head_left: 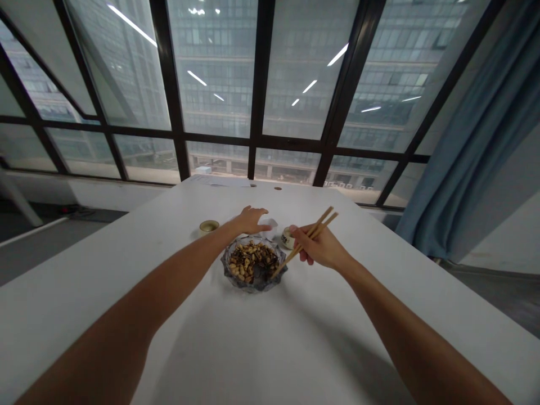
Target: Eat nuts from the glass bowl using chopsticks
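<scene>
My right hand [319,246] grips a pair of wooden chopsticks [307,241], their tips slanting down to the right rim of a clear glass bowl [256,285]. Inside the bowl lie many small brown and tan pieces [248,260], like nuts or seeds, with a bare patch near the front right. Beyond the bowl, my left hand [252,220] reaches out with thumb and fingers apart, beside a clear, see-through object [270,226] whose kind I cannot make out. A small white cup with dark markings [287,239] stands partly behind my right hand.
A small olive-coloured dish or cup [209,226] stands left of the bowl on the white table [261,349]. Two round holes show near the far edge, with papers [223,181] to their left. Windows run behind; a blue curtain [459,152] hangs at the right.
</scene>
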`<act>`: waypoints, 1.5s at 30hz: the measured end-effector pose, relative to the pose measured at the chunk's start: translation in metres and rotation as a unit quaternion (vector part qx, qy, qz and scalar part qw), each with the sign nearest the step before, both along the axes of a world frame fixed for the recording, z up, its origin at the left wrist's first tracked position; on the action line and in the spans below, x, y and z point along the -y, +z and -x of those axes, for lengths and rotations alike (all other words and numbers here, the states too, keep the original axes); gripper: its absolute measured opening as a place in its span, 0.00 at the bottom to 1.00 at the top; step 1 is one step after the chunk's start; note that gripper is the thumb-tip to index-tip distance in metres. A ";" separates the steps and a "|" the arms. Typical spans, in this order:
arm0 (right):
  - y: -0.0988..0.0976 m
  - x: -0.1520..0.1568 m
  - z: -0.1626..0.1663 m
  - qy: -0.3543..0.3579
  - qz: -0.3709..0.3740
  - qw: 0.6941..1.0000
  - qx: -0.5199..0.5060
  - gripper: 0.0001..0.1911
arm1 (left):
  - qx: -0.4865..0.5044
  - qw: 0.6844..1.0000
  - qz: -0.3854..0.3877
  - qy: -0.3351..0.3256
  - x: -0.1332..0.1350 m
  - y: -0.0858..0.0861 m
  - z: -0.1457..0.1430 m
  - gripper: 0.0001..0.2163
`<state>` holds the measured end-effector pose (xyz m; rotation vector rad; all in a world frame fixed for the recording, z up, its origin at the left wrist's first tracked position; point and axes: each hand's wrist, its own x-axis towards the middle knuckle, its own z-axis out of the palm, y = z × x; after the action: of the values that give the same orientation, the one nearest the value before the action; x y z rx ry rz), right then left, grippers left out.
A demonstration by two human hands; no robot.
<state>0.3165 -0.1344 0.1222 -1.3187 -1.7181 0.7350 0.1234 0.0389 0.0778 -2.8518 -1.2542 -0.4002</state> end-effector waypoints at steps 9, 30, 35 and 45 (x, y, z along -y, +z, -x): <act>-0.030 -0.016 0.012 -0.030 -0.055 0.997 -0.053 0.30 | 0.074 0.988 -0.089 0.105 0.021 -0.021 0.104 0.21; -0.033 -0.004 0.010 0.035 -0.114 0.993 0.007 0.27 | 0.292 0.925 -0.066 0.235 0.022 -0.078 0.132 0.29; -0.031 -0.005 0.006 -0.037 -0.088 0.992 -0.084 0.31 | 0.310 0.919 -0.036 0.241 0.025 -0.077 0.131 0.30; -0.026 0.002 0.011 -0.095 -0.083 0.984 -0.126 0.34 | 0.328 0.915 -0.006 0.235 0.028 -0.075 0.132 0.32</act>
<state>0.3056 -0.1367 0.0959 -1.2005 -1.3997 0.6056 -0.0081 0.0113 0.0023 -2.3289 -1.9343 -1.3934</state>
